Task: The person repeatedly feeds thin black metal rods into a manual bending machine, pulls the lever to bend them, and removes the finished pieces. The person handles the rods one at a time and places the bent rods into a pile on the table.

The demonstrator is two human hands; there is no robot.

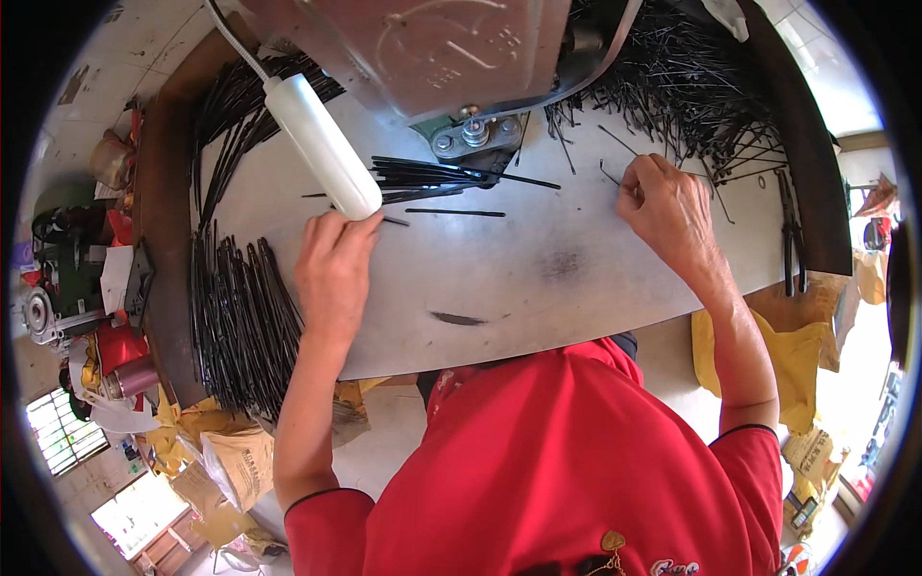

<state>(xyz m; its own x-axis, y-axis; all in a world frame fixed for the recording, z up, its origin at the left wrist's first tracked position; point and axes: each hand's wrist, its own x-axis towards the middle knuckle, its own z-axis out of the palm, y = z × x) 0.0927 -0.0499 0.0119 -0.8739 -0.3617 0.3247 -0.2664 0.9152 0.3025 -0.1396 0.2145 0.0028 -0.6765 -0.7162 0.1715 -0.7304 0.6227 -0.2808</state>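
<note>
Below the lower end of a white tubular lamp point(322, 144), my left hand point(334, 269) is closed with its fingers curled. The lamp covers part of the fingertips, and a short end of black strip point(396, 222) shows beside them. My right hand point(667, 206) is above the right side of the metal tabletop point(461, 278), its fingers pinched on a thin black rod point(609, 174) whose tip pokes out to the left. Between the hands lies a small bunch of black strips point(423, 175), reaching under the machine's bolted foot point(473, 134). A single black strip point(456, 212) lies in front of that bunch.
The large machine head point(432, 53) hangs over the table's far middle. A tangled heap of thin black rods point(672, 77) fills the far right. Black strips point(245, 317) are stacked along the left edge. Long-handled pliers point(789, 235) lie at the right rim.
</note>
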